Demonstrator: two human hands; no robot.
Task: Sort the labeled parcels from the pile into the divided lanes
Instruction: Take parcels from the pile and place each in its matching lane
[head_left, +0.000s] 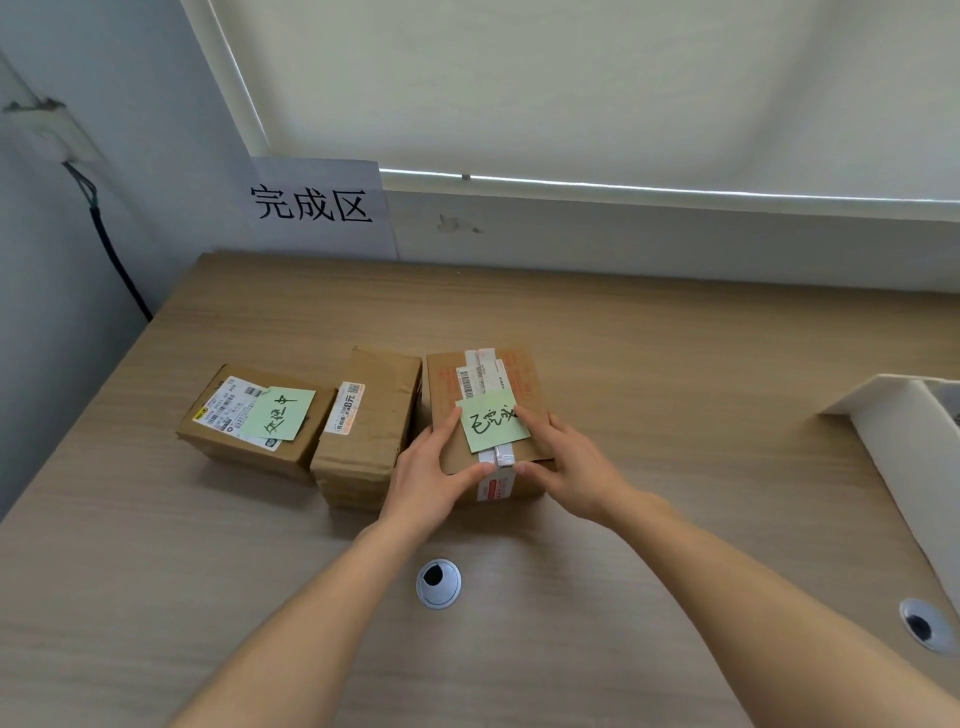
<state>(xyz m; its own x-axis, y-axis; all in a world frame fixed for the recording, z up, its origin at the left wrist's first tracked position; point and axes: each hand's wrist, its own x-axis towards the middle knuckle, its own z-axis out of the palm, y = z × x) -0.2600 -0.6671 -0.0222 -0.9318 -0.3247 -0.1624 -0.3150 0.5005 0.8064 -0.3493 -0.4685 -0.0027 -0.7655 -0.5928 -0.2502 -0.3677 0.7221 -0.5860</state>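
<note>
**Head view: both hands on the rightmost of three parcels**

Head view, looking down on a wood-grain desk (649, 364) set against a pale wall. Three brown cardboard parcels stand in a row near the middle of the desk. The left parcel (249, 452) carries a printed shipping label and a green note (279, 414) with handwriting. The middle parcel (374, 415), creased and dented, touches it on one side and bears a small white sticker. The right parcel (485, 374) stands just beside the middle one; a strip of clear tape runs along its top, and a second green note (493, 423) lies over the tape.

The left hand (434, 475) grips the near left corner of the right parcel, fingers laid on the top and thumb curled to the near edge. The right hand (563, 467) holds the near right corner in the same way, its fingers touching the edge of the second green note.

A paper sign (322, 208) with three printed characters is fixed to the wall behind the row. A round cable grommet (439, 583) sits in the desk between the forearms; another grommet (927, 630) lies at far right, near a white divider (893, 431).
</note>
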